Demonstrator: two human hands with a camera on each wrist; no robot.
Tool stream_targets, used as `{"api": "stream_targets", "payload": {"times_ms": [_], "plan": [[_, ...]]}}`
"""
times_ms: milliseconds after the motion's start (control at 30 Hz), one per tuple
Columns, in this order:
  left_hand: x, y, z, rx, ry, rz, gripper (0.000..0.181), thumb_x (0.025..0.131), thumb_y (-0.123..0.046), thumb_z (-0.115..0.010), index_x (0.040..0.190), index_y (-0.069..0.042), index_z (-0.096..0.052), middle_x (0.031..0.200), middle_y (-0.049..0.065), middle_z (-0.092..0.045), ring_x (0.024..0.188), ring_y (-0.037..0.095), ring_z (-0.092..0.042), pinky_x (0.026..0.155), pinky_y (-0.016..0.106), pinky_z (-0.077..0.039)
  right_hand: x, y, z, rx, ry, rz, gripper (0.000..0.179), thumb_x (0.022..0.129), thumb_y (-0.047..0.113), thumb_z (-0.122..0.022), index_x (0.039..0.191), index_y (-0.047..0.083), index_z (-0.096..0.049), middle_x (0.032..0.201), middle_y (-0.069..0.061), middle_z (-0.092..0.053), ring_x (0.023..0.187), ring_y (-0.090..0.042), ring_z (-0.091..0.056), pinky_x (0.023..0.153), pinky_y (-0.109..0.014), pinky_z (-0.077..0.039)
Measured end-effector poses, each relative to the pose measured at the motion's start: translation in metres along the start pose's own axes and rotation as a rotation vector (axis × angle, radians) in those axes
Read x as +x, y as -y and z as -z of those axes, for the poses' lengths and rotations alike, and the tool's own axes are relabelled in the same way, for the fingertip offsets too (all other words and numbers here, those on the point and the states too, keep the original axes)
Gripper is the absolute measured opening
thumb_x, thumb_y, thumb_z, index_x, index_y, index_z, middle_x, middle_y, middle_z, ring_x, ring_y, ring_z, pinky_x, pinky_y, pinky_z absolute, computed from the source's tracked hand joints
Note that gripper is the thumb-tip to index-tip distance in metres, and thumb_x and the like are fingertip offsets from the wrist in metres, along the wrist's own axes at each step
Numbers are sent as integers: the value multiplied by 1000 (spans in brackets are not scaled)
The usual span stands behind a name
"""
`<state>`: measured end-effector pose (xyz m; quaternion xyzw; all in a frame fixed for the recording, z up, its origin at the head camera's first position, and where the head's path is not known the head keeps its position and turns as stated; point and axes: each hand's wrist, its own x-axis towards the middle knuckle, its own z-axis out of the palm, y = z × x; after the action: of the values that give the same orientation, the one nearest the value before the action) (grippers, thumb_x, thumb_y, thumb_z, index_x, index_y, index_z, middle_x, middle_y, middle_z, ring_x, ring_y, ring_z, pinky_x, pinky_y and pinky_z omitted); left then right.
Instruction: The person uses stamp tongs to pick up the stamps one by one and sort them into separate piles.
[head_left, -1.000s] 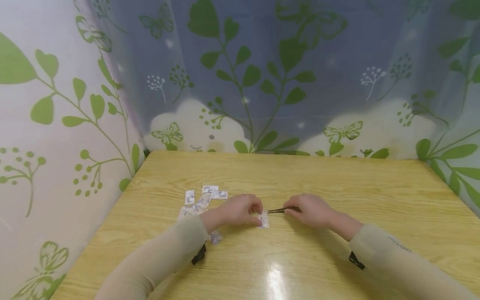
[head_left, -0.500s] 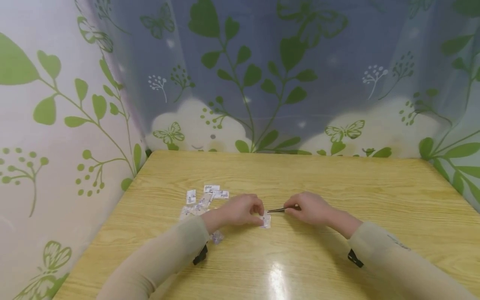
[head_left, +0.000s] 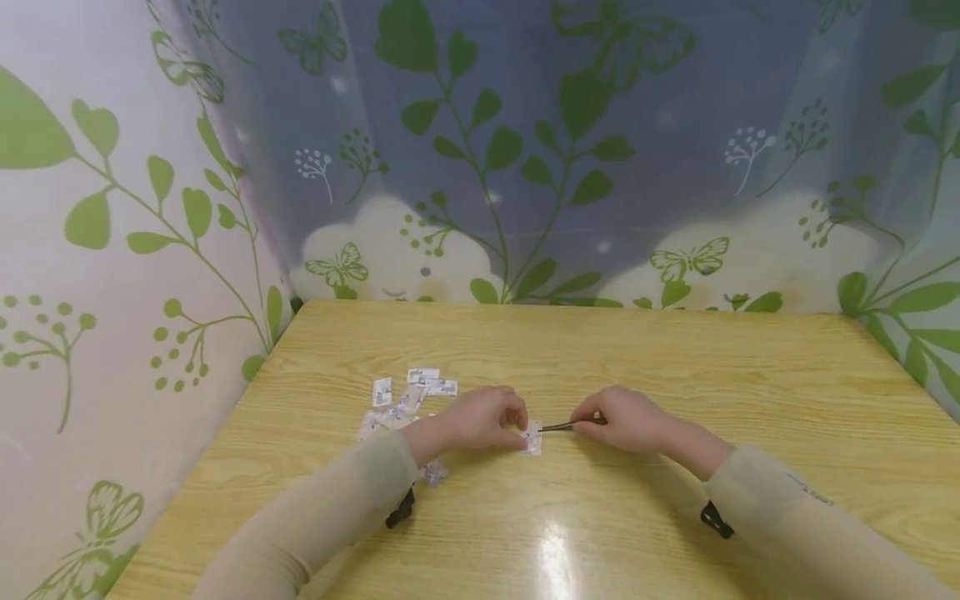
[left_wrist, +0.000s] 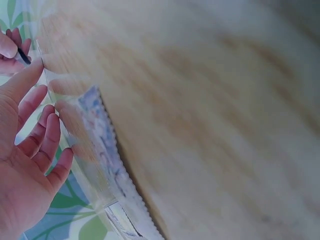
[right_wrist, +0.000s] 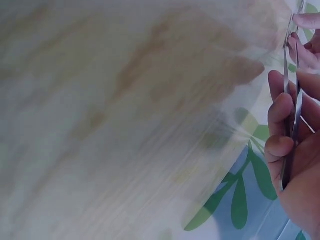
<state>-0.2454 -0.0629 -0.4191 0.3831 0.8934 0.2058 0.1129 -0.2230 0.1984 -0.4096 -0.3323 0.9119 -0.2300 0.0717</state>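
Observation:
Near the middle of the table, a small clear packet with purplish print (head_left: 533, 437) lies flat. At its left edge is my left hand (head_left: 480, 419), thumb and index finger apart and touching the packet. In the left wrist view that hand's other fingers are loosely bent and hold nothing. My right hand (head_left: 624, 421) grips dark metal tweezers (head_left: 558, 427), whose tips reach the packet's right side. The right wrist view shows the tweezers (right_wrist: 291, 130) lying between thumb and fingers, their two arms slightly apart toward the tips.
Left of my left hand lie several small printed cards and clear packets (head_left: 412, 398), some overlapping. Another packet (head_left: 433, 474) is beside my left wrist. A serrated-edged packet (left_wrist: 117, 170) looms close in the left wrist view. Patterned cloth (head_left: 480, 167) hangs behind the wooden table (head_left: 675, 350).
The tweezers' tips have shifted slightly down onto the packet's right side from its upper right corner, and my right hand has edged right. My left hand stays in place.

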Motion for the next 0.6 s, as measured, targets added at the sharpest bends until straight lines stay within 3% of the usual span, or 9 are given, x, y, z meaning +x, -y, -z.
{"api": "stream_targets", "payload": {"times_ms": [333, 600], "plan": [[-1, -3, 1, 8, -1, 5, 17, 84, -33, -77, 90, -20, -66, 87, -8, -56, 80, 8, -53, 73, 23, -45, 4, 4, -6, -92, -35, 51, 13, 92, 13, -67, 101, 9, -74, 98, -1, -72, 91, -19, -67, 75, -38, -53], [1, 2, 1, -7, 21, -32, 16, 85, -30, -76, 91, -20, -66, 88, -8, -56, 81, 7, -54, 74, 22, -45, 6, 2, -9, -175, -90, 100, 11, 90, 10, -68, 98, 8, -74, 96, -2, -72, 90, -22, -68, 77, -40, -53]]}}
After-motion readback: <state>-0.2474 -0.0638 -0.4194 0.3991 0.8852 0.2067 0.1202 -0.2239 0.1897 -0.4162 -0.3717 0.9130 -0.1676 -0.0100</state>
